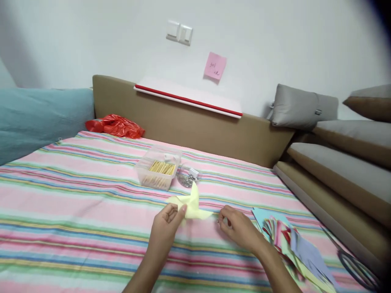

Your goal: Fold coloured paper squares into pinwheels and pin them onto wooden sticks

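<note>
I list: left hand (pixel 167 221), thumb and fingers pinched on a yellow paper pinwheel (pixel 192 206), between hands; right hand (pixel 237 224), fingers curled, I cannot tell whether around anything. Step, I judge: securing folded points; next calls for precise centring.

Place: a home; you are in a furnished room, though whether bedroom or lounge cannot be told.
Spread: striped cloth (pixel 76 211) in pink, green, blue and yellow, lightly wrinkled, covers the broad surface before you.
Backboard: tan panel (pixel 183 128) along the far edge, like a headboard or sofa back.
Cushions: a blue-green cushion (pixel 45 118) on your left; grey-and-brown cushions (pixel 332 162) piled on your right.
Wall: plain white wall (pixel 122 40) facing you, with household light switches (pixel 179 32) and a handwritten pink sticky note (pixel 215 66).
</note>
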`<action>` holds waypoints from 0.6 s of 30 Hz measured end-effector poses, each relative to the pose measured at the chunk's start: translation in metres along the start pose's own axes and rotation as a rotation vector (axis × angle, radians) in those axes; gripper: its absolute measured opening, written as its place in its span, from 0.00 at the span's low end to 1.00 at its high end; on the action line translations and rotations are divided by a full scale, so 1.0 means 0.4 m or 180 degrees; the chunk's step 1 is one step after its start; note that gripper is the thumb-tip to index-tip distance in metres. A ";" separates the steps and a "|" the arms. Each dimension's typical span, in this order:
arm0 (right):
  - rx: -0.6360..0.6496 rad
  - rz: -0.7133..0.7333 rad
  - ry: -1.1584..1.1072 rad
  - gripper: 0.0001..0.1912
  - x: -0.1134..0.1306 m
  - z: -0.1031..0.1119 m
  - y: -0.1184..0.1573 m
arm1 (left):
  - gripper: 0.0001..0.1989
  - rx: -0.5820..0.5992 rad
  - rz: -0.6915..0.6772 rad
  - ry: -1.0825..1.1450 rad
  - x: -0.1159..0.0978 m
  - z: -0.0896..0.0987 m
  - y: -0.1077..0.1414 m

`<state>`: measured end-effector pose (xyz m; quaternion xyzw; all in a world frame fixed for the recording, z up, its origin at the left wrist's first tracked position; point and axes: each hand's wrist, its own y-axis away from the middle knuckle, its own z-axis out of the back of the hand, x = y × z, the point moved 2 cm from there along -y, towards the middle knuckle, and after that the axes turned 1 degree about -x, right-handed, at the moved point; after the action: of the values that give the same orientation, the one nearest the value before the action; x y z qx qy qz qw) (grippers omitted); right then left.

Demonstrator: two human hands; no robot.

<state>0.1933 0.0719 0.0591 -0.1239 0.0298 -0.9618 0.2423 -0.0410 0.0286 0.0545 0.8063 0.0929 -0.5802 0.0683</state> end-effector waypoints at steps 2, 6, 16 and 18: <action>0.0012 -0.0202 0.0003 0.08 -0.018 -0.020 0.064 | 0.19 0.0054 -0.0041 0.0045 0.000 -0.021 0.011; -0.0068 -0.0471 0.0031 0.08 -0.048 -0.047 0.109 | 0.17 0.0167 -0.0073 0.0074 0.013 -0.053 0.026; -0.0412 -0.0797 -0.0285 0.27 -0.026 -0.093 0.232 | 0.18 -0.0032 0.0148 0.0045 0.017 -0.077 0.057; -0.0431 -0.0889 -0.0216 0.29 0.001 -0.126 0.243 | 0.18 -0.0044 0.0221 0.0102 0.019 -0.078 0.055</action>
<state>0.2250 -0.0140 -0.0011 -0.1753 0.0688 -0.9772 0.0981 -0.0049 0.0145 0.0573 0.8177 0.0698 -0.5638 0.0924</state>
